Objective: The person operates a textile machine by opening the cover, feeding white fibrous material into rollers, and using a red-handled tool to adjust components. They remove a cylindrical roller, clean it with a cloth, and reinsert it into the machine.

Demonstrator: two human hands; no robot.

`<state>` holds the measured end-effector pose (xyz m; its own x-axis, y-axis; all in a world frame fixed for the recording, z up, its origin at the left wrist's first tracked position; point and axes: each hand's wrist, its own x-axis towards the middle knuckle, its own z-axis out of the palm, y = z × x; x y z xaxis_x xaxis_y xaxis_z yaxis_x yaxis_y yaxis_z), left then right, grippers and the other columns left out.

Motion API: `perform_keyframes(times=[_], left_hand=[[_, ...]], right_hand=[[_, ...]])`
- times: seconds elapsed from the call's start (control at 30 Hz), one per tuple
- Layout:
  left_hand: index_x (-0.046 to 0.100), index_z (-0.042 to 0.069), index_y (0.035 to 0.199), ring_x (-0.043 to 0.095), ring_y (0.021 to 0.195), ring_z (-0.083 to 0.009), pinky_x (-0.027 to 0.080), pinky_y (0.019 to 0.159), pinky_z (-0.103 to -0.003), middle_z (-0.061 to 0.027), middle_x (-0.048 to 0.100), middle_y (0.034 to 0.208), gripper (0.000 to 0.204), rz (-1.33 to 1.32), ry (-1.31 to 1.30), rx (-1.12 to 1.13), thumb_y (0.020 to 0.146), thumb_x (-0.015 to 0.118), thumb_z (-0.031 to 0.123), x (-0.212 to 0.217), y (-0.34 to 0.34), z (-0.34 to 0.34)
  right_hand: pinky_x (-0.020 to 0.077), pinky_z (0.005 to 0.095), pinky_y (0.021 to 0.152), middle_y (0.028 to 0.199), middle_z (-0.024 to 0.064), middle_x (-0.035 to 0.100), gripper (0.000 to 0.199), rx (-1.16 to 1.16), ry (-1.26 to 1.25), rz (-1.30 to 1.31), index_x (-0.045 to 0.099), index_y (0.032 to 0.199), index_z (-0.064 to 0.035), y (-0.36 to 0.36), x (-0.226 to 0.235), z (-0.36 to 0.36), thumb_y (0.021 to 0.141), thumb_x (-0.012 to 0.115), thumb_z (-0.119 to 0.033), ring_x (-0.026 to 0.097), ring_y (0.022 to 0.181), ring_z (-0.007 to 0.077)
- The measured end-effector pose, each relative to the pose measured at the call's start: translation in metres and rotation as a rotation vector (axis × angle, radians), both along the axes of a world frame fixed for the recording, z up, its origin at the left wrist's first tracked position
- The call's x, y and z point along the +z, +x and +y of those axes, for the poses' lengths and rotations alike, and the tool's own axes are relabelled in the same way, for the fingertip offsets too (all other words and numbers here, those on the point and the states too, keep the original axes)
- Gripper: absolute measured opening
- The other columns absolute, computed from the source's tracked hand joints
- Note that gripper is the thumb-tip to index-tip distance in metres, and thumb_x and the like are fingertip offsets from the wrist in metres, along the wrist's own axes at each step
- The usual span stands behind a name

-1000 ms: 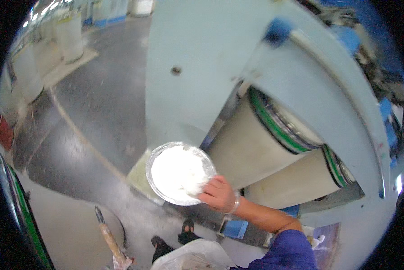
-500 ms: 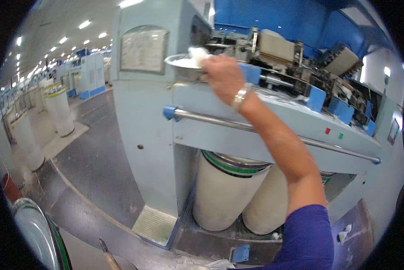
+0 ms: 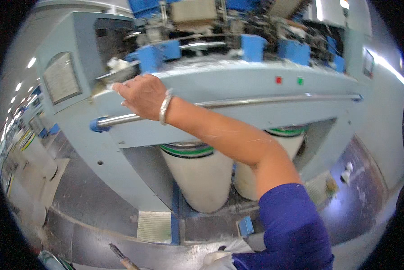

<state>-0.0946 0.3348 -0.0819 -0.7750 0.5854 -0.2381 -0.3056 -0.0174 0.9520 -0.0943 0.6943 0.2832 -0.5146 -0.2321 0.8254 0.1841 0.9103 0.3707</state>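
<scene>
My right hand (image 3: 143, 96), with a silver bangle at the wrist, is just in front of a shallow metal tray (image 3: 116, 77) at the left end of the machine. Its fingers point left, thumb and fingertips apart, and nothing shows in them. White fluffy fibre (image 3: 117, 64) lies in the tray, beyond the knuckles. Below the hand runs a shiny metal rail (image 3: 224, 103). My left hand is out of view. A pointed tool with a tan handle (image 3: 126, 261) shows at the lower edge; what holds it is hidden.
The pale blue machine (image 3: 202, 81) carries blue blocks (image 3: 254, 48) and dark mechanisms along its top. Tall white cans (image 3: 199, 180) with green bands stand beneath it. A ribbed step plate (image 3: 154, 227) and a small blue block (image 3: 245, 226) are low down. White fluff (image 3: 346, 173) lies at right.
The view has swung right and down. My right hand, which held white fibre over the tray, has drawn back from it and let go; the fibre lies in the tray.
</scene>
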Motion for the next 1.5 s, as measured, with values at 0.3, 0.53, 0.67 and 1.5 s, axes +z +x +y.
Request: perform_keyframes(times=[0.3,0.53,0.67,1.5], left_hand=[[0.05,0.002,0.079,0.057,0.058,-0.0184,0.046,0.05,-0.033,-0.0081,0.059,0.066,0.01,0.543,-0.099,-0.018,0.08,0.057,0.009,0.045,0.037,-0.007],[0.054,0.003,0.095,0.056,0.063,-0.0118,0.045,0.055,-0.028,-0.003,0.057,0.071,0.015,0.897,-0.198,0.03,0.08,0.057,0.004,0.164,0.033,0.153],[0.054,0.006,0.111,0.051,0.067,-0.013,0.043,0.059,-0.03,-0.0016,0.056,0.08,0.039,1.273,-0.443,0.094,0.086,0.062,0.034,0.224,0.041,0.254],[0.039,0.001,0.134,0.05,0.11,-0.0257,0.039,0.098,-0.034,-0.0146,0.047,0.12,0.069,1.482,-0.58,-0.143,0.079,0.073,0.025,0.308,0.01,0.344]], right_hand=[[0.0498,0.0463,0.064,0.077,0.0123,0.066,0.03,-0.63,-0.207,-0.158,0.066,0.084,-0.0123,0.313,-0.016,0.112,0.084,0.053,-0.039,0.064,0.075,0.0322],[0.0486,0.0448,0.078,0.097,0.0163,0.067,0.061,-0.993,-0.395,-0.217,0.068,0.097,-0.0086,0.534,-0.04,0.239,0.091,0.034,-0.058,0.063,0.09,0.0348],[0.0472,0.0482,0.077,0.093,0.019,0.067,0.047,-0.95,-0.453,-0.284,0.065,0.106,-0.0088,0.595,-0.05,0.297,0.091,0.039,-0.045,0.063,0.088,0.0377],[0.0362,0.0442,0.047,0.053,0.0168,0.053,0.062,-0.759,-0.526,-0.015,0.059,0.052,-0.0069,0.598,-0.056,0.296,0.091,0.041,-0.051,0.051,0.05,0.0362]])
